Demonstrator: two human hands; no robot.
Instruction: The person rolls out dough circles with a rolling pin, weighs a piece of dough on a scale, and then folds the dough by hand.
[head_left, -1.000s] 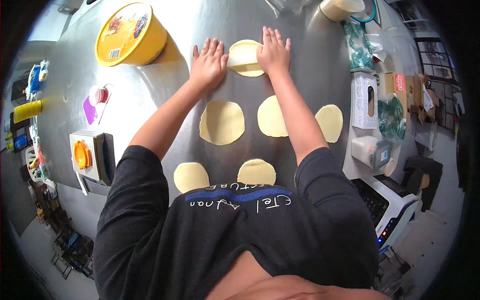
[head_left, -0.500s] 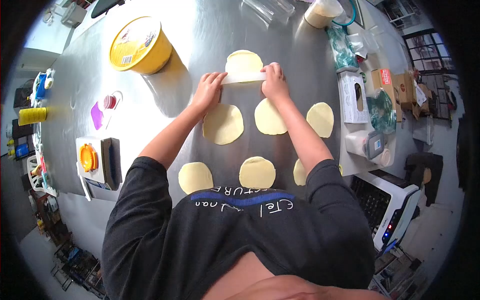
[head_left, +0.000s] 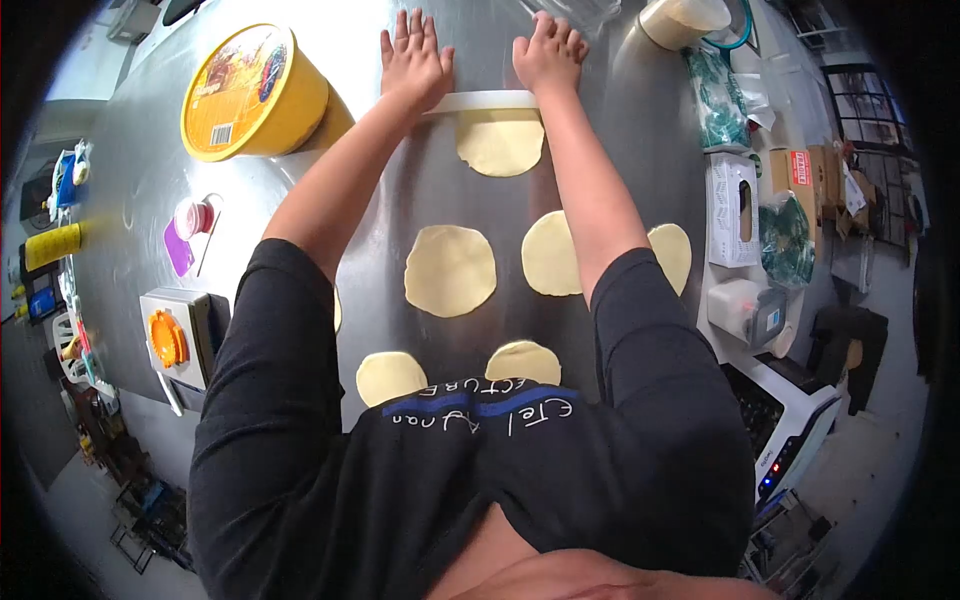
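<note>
1. My left hand lies flat with fingers spread on the left end of the white rolling pin, palm pressing down, not closed around it.
2. My right hand lies the same way on the pin's right end, fingers open and extended.
3. The pin lies crosswise near the far edge of the steel surface, touching the far rim of a flattened dough round.
4. Nearer to me, two more rounds lie side by side in the middle of the surface, with a third partly hidden by my right arm.
5. Two smaller rounds sit at the near edge, against my shirt.
6. A yellow tub stands toward the far left corner, well apart from the pin.
</note>
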